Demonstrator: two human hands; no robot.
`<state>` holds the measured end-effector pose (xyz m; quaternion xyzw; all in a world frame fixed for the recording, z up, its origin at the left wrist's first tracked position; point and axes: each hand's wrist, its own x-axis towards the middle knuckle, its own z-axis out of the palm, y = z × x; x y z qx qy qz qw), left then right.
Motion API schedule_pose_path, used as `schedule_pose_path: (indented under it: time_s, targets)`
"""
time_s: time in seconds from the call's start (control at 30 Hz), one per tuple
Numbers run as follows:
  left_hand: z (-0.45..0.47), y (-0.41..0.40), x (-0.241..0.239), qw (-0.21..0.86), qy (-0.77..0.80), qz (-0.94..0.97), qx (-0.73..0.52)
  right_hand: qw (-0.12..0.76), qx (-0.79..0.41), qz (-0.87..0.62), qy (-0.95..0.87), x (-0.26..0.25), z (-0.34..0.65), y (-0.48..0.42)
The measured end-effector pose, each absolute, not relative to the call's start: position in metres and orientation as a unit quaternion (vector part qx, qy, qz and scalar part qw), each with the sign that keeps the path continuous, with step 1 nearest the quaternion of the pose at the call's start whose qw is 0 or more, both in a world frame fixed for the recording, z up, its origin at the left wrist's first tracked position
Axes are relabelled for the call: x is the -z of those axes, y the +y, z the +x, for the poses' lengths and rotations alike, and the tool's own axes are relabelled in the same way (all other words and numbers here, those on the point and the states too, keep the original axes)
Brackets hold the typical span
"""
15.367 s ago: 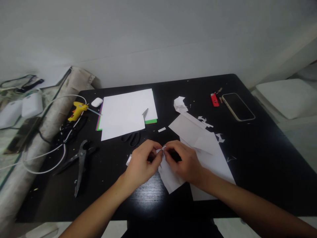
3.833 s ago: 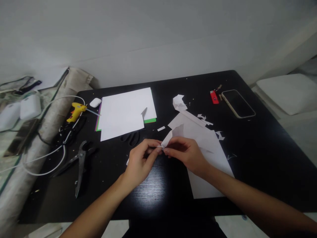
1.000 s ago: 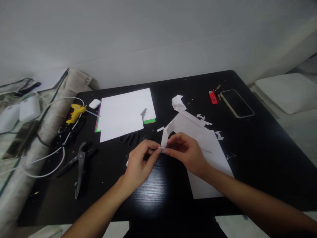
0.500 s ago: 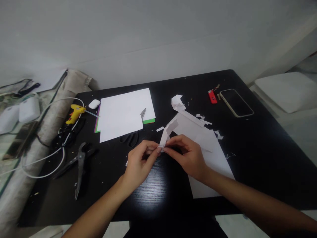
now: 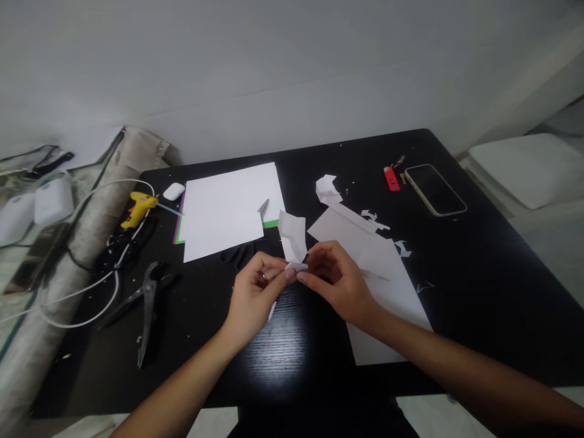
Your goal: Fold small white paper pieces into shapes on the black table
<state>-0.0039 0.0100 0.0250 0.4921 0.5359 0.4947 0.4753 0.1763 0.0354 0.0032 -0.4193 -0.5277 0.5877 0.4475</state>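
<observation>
A small folded piece of white paper (image 5: 292, 236) stands up between my two hands, its lower edge creased over. My left hand (image 5: 256, 292) pinches that lower fold from the left with thumb and fingers. From the right, my right hand (image 5: 340, 281) pinches the same fold, its thumb close to the left thumb. Under and beside my right hand lie white paper sheets (image 5: 401, 304). Beyond them sits a crumpled, folded paper piece (image 5: 328, 189). Part of a white scrap (image 5: 272, 311) shows just below my left hand.
Left of my hands are scissors (image 5: 238, 254), partly under a white paper stack (image 5: 223, 207), pliers (image 5: 148, 298) and a yellow glue gun (image 5: 138, 210) with its cable. Paper cut-offs (image 5: 402, 248), a red lighter (image 5: 391, 178) and a phone (image 5: 435, 190) lie to the right on the black table (image 5: 493, 316).
The folded paper has turned more upright and swung left, off the sheets behind it. Both hands still pinch its lower end and have shifted slightly left.
</observation>
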Motion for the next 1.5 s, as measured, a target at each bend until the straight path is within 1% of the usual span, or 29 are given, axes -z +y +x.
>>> schedule_pose_path:
  time_s: [0.1, 0.27, 0.33, 0.4, 0.53, 0.6, 0.67, 0.77, 0.93, 1.13, 1.33, 1.5]
  targets:
    - [-0.005, 0.010, -0.023, 0.486, 0.528, 0.495, -0.490, 0.438, -0.636, -0.393, -0.499, -0.004, 0.175, 0.034]
    - [-0.006, 0.010, -0.021, 0.507, 0.519, 0.503, -0.470, 0.417, -0.678, -0.388, -0.465, -0.006, 0.178, 0.039]
    - [-0.008, 0.010, -0.020, 0.489, 0.525, 0.531, -0.451, 0.411, -0.681, -0.393, -0.461, -0.008, 0.179, 0.042]
    - [-0.012, 0.010, -0.021, 0.429, 0.535, 0.575, -0.446, 0.411, -0.673, -0.401, -0.466, -0.010, 0.179, 0.043]
    - [-0.025, 0.012, -0.030, 0.227, 0.518, 0.692, -0.449, 0.415, -0.636, -0.412, -0.504, -0.011, 0.180, 0.041]
    - [-0.031, 0.014, -0.035, 0.164, 0.496, 0.759, -0.388, 0.407, -0.607, -0.412, -0.544, -0.009, 0.181, 0.040]
    - [-0.034, 0.015, -0.039, 0.134, 0.477, 0.801, -0.336, 0.399, -0.579, -0.400, -0.588, -0.008, 0.183, 0.039]
    - [-0.035, 0.016, -0.041, 0.127, 0.457, 0.826, -0.304, 0.379, -0.565, -0.376, -0.628, -0.007, 0.184, 0.039]
    - [-0.035, 0.016, -0.040, 0.161, 0.454, 0.817, -0.316, 0.346, -0.616, -0.346, -0.617, -0.010, 0.184, 0.041]
    - [-0.035, 0.017, -0.039, 0.195, 0.435, 0.815, -0.328, 0.375, -0.637, -0.336, -0.583, -0.006, 0.184, 0.042]
    - [-0.032, 0.017, -0.042, 0.178, 0.414, 0.829, -0.330, 0.385, -0.622, -0.331, -0.596, -0.009, 0.185, 0.040]
    - [-0.033, 0.016, -0.043, 0.185, 0.408, 0.828, -0.338, 0.388, -0.607, -0.340, -0.604, -0.012, 0.184, 0.037]
